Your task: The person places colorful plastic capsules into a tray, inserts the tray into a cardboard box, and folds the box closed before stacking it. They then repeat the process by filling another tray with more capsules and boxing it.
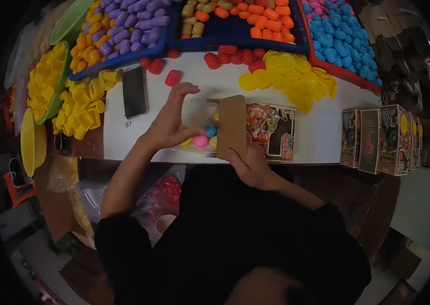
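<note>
We see the left fingers (187, 89) spread wide from the thumb in a C, gripping nothing, the thumb just beside a blue piece (210, 129) and a pink piece (201, 142); we cannot tell whether it touches them. Our right hand (250, 168) has its thumb bent over the brown cardboard flap of a printed box (271, 131), pinching its near edge; its other fingers are mostly hidden. The box lies on the white tabletop (316, 137), straight ahead of us. Outward from it, yellow discs (296, 76) spread at one o'clock, similar upright boxes (377, 140) stand at three, a phone (134, 94) lies towards ten, and a blue bin (220, 25) sits at twelve.
</note>
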`<state>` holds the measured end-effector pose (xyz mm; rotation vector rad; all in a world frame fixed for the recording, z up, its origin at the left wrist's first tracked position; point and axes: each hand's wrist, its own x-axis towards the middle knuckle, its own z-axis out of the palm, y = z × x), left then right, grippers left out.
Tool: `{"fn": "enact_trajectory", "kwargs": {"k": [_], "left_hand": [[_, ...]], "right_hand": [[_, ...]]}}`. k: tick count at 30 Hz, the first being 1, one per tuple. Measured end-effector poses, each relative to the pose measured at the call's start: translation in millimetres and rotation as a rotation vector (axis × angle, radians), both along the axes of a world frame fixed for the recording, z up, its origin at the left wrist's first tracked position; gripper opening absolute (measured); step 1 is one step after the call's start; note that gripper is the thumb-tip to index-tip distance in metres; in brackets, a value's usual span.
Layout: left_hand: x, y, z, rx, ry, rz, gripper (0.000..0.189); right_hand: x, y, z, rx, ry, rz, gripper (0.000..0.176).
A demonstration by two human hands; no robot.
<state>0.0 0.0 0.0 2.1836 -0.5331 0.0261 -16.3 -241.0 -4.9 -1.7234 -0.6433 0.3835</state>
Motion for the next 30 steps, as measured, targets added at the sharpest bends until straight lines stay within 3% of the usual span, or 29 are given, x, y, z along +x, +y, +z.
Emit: {"fn": "enact_trajectory", "kwargs": {"k": [2, 3, 7, 9, 12, 18, 20, 22, 23, 24, 26, 30], "left_hand": [[-6.2, 10.2, 0.7, 0.079, 0.029, 0.265, 0.049], [-15.2, 22.5, 5.6, 0.111, 0.18, 0.297, 0.034], [-22.7, 36.9, 0.0, 0.223, 0.433, 0.209, 0.026], [-23.1, 42.0, -4.8, -0.092, 0.811, 0.251, 0.021], [-15.4, 54.0, -17.7, -0.272, 0.976, 0.151, 0.019], [-20.2, 23.3, -45.0, -0.546, 1.059, 0.018, 0.012], [-17.6, -8.6, -52.6, -0.523, 0.977, -0.054, 0.014], [-14.7, -32.6, -63.1, -0.612, 1.112, 0.008, 0.017], [-12.7, -29.9, -73.8, -0.538, 1.014, -0.136, 0.028], [-15.5, -29.5, -72.7, -0.936, 1.253, 0.02, 0.036], [-16.8, -39.2, -47.9, -1.173, 1.429, 0.282, 0.049], [-9.9, -41.1, -39.6, -1.267, 1.651, 0.265, 0.056]], "right_hand": [[1.6, -5.6, -0.6, -0.074, 0.023, 0.036, 0.013], [-3.7, 2.3, 1.2, -0.075, 0.052, 0.043, 0.013], [0.6, 2.5, -1.1, -0.081, 0.063, 0.049, 0.013], [-0.2, 2.6, -4.5, -0.081, 0.063, 0.042, 0.014], [-1.2, 3.1, -6.0, -0.035, 0.026, 0.012, 0.014], [0.7, 3.9, -3.5, -0.065, 0.161, 0.057, 0.018], [-1.3, 7.2, -6.0, 0.033, 0.076, 0.112, 0.022], [-0.1, 1.9, -1.6, -0.007, 0.117, 0.134, 0.029], [1.6, -0.1, 0.1, -0.041, 0.156, 0.158, 0.037], [6.3, -7.0, -1.1, -0.045, 0.158, 0.153, 0.037], [17.8, -30.1, -7.0, -0.356, -0.419, 0.059, 0.063], [21.2, -39.2, -12.6, -0.331, -0.323, 0.161, 0.068]]}}
